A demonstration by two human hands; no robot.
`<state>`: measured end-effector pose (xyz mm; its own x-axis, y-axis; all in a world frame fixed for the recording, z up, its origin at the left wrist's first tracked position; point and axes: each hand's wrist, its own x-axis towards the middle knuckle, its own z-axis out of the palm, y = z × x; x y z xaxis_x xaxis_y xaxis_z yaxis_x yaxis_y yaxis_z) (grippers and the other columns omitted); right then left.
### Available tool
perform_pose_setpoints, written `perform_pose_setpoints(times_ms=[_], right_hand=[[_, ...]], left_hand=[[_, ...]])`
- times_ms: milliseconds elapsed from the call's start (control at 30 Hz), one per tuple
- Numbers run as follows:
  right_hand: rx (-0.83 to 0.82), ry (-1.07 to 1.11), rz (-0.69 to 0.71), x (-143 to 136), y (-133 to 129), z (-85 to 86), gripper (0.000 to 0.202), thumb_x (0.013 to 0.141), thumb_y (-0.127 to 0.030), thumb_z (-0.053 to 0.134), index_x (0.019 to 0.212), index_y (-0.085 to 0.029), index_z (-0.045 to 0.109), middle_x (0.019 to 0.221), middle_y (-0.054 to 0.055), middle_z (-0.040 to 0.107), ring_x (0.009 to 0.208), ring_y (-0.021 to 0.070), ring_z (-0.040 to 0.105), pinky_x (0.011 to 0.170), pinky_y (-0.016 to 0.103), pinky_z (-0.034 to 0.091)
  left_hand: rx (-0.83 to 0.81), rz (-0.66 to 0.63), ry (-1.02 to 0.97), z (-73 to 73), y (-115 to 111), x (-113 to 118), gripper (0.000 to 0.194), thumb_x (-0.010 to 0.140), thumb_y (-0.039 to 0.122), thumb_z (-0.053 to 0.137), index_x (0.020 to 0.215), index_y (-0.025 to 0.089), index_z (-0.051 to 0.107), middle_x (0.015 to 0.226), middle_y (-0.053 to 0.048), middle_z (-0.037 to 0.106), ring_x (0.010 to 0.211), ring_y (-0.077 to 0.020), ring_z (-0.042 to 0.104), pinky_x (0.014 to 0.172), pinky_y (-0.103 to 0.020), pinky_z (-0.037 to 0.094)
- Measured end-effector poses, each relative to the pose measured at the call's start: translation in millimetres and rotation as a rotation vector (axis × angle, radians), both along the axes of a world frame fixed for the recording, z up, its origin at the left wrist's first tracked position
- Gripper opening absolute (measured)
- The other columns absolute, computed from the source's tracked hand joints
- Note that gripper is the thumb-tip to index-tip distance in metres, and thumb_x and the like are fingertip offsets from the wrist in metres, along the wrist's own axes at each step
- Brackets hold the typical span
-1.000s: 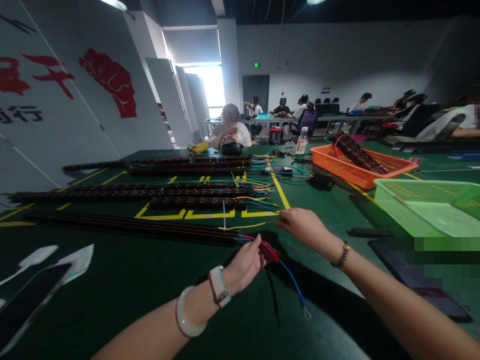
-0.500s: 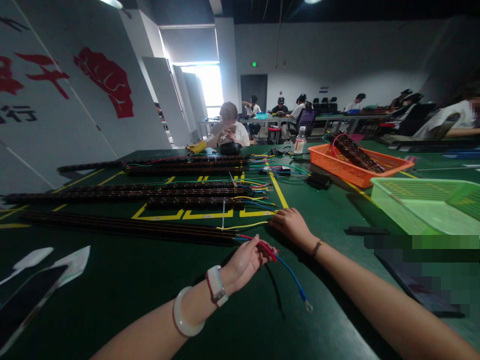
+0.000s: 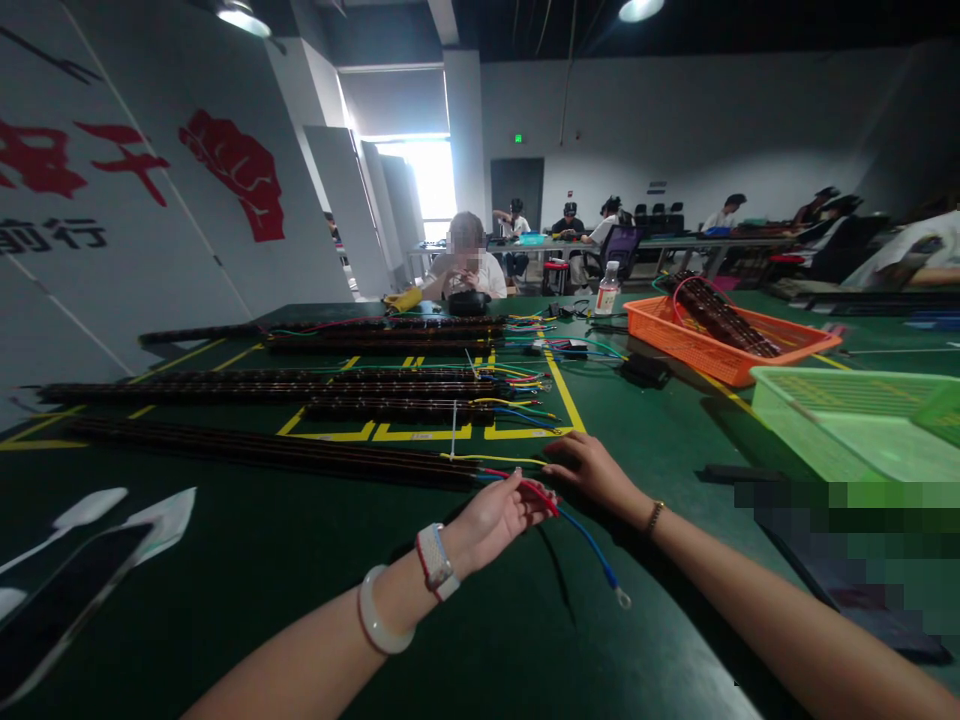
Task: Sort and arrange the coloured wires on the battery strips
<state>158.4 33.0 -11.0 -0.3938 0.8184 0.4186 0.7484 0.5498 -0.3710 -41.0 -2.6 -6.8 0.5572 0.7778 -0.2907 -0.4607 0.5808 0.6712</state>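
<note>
My left hand (image 3: 506, 515), palm turned up, is closed around a red wire (image 3: 544, 493) and a blue wire (image 3: 589, 540). The blue wire droops past the fingers to a ring terminal (image 3: 623, 598). My right hand (image 3: 596, 475) is curled at the end of a yellow wire (image 3: 502, 459); its fingertips and the wire's end partly hide each other. All three wires come out of the right end of a long dark bundle of strips (image 3: 285, 455) lying on the green table. A white cable tie (image 3: 453, 432) sticks up near that end.
More dark bundles (image 3: 225, 385) with coloured wire ends lie behind. At right stand an orange basket (image 3: 690, 345) and a green basket (image 3: 810, 420). A bottle (image 3: 608, 288) and a black box (image 3: 645, 369) are farther back. A phone (image 3: 75, 610) lies at left. A person (image 3: 480, 270) sits opposite.
The view has shifted slightly, so the scene sits lower and farther right. My right hand has turned a little, its fingers lifting at the yellow wire. My left hand keeps its hold.
</note>
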Motion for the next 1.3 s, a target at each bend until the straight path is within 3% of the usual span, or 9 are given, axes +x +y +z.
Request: perform_pose_setpoints(times_ms=[133,233,333,533,800,1067,1300], right_hand=[[0.207,-0.048,0.058,4,-22,10.8,0.030,0.093,-0.037,0.040,0.096,-0.016,0.062,0.086,0.007,0.063,0.082,0.0168,0.054,0.083,0.033,0.037],[0.419,-0.216,0.252,5,-35,16.5,0.037,0.089,-0.048,0.043,0.089,-0.017,0.063,0.072,0.004,0.060,0.071,0.0165,0.050,0.081,0.035,0.034],[0.570,-0.345,0.337,1,-39,18.7,0.041,0.084,-0.057,0.047,0.079,-0.019,0.062,0.062,0.001,0.055,0.063,0.0153,0.045,0.074,0.034,0.032],[0.652,-0.478,0.334,-8,-40,18.8,0.023,0.091,-0.031,0.047,0.075,-0.019,0.058,0.062,-0.001,0.054,0.059,0.0119,0.041,0.070,0.032,0.029],[0.498,-0.398,0.041,-6,-29,12.8,0.031,0.093,-0.031,0.044,0.066,-0.017,0.055,0.059,0.001,0.055,0.058,0.0123,0.042,0.064,0.031,0.023],[0.180,-0.485,-0.024,-12,-21,-1.1,0.033,0.094,-0.031,0.042,0.070,-0.017,0.062,0.065,0.003,0.065,0.059,0.0126,0.052,0.063,0.030,0.022],[0.079,-0.484,-0.156,-18,-5,-0.7,0.037,0.094,-0.036,0.039,0.074,-0.019,0.064,0.071,0.004,0.068,0.064,0.0151,0.058,0.064,0.029,0.025]], left_hand=[[-0.021,0.003,-0.005,0.7,3,0,0.033,0.091,0.032,0.043,0.087,0.007,0.063,0.084,-0.012,0.067,0.080,-0.0182,0.064,0.083,-0.032,0.046],[-0.036,-0.017,-0.005,1.1,3,1,0.035,0.092,0.033,0.041,0.084,0.007,0.062,0.082,-0.013,0.067,0.080,-0.0185,0.064,0.084,-0.033,0.046],[-0.034,-0.028,-0.017,1.0,3,2,0.035,0.092,0.033,0.040,0.082,0.008,0.061,0.081,-0.012,0.067,0.080,-0.0183,0.064,0.084,-0.033,0.046],[-0.011,-0.013,0.002,-0.5,1,3,0.037,0.092,0.035,0.040,0.078,0.009,0.061,0.076,-0.010,0.066,0.074,-0.0170,0.063,0.081,-0.033,0.047],[0.045,0.013,-0.004,-1.0,-3,0,0.029,0.091,0.031,0.043,0.085,0.009,0.060,0.082,-0.011,0.066,0.081,-0.0189,0.064,0.085,-0.036,0.045],[0.030,0.002,0.055,-2.1,-4,-2,0.033,0.093,0.031,0.039,0.080,0.008,0.060,0.077,-0.012,0.066,0.077,-0.0192,0.064,0.078,-0.033,0.047],[-0.013,0.025,0.020,0.4,-4,-3,0.034,0.092,0.028,0.039,0.071,0.011,0.058,0.068,-0.007,0.063,0.068,-0.0165,0.063,0.075,-0.032,0.047]])
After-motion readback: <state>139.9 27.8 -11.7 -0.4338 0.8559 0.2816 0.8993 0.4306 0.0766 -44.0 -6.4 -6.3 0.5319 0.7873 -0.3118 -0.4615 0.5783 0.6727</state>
